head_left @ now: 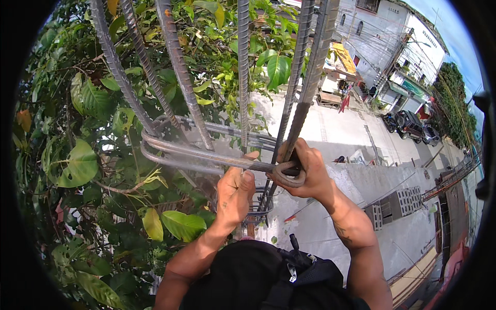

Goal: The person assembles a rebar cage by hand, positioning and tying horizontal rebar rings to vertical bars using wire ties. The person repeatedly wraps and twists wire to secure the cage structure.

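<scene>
Several ribbed vertical rebars [179, 72] rise in front of me, ringed by bent steel stirrups [206, 153] stacked close together. My right hand [310, 173] is closed around the stirrups' near right corner, where a curled hook end [287, 175] loops beside a vertical bar. My left hand [235, 196] is closed on the near side of the stirrups, thumb up and fingertips over the rod. Part of its grip is hidden behind the thumb. Lower on the bars, more stirrups [263, 206] show between my forearms.
Leafy branches [93, 165] crowd the left side and reach behind the bars. Far below lie a pale concrete surface [330, 206], hollow blocks [405, 200] and a parked dark vehicle [405, 124]. Overhead wires and a white building [385, 26] stand beyond. A black zippered bag [294, 274] sits against my body.
</scene>
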Available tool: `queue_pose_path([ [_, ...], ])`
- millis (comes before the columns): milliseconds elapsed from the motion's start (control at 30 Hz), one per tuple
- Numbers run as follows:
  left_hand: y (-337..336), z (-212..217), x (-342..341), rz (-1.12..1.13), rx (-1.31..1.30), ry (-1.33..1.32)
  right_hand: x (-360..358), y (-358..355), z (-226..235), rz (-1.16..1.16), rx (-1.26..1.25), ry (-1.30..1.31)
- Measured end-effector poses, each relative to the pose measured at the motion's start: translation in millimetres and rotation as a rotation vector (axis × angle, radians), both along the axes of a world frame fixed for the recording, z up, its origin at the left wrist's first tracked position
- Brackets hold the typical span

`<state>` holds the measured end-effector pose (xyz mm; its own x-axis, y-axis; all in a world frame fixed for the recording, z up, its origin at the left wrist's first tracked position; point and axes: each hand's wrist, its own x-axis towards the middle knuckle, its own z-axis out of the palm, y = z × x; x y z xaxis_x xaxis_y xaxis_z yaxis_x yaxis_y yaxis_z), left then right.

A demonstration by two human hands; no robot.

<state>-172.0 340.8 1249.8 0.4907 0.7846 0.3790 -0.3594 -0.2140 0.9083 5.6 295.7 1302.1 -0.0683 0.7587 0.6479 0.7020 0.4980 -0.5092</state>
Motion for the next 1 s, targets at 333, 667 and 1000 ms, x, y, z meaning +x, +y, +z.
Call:
queue_pose_path([
  [333, 11.4, 8.0, 13.6, -0.087, -0.086, -0.066, 8.0, -1.6, 18.2, 0.047, -0.095, -0.061],
  [667, 8.2, 3.0, 21.8, -0.071, -0.067, -0.234, 44.4, -55.0, 15.5, -0.128, 0.209, 0.257],
  [1000, -9.6, -2.7, 63.8, 0.213, -0.048, -0.489, 6.0, -61.9, -47.4, 0.160, -0.692, 0.664],
])
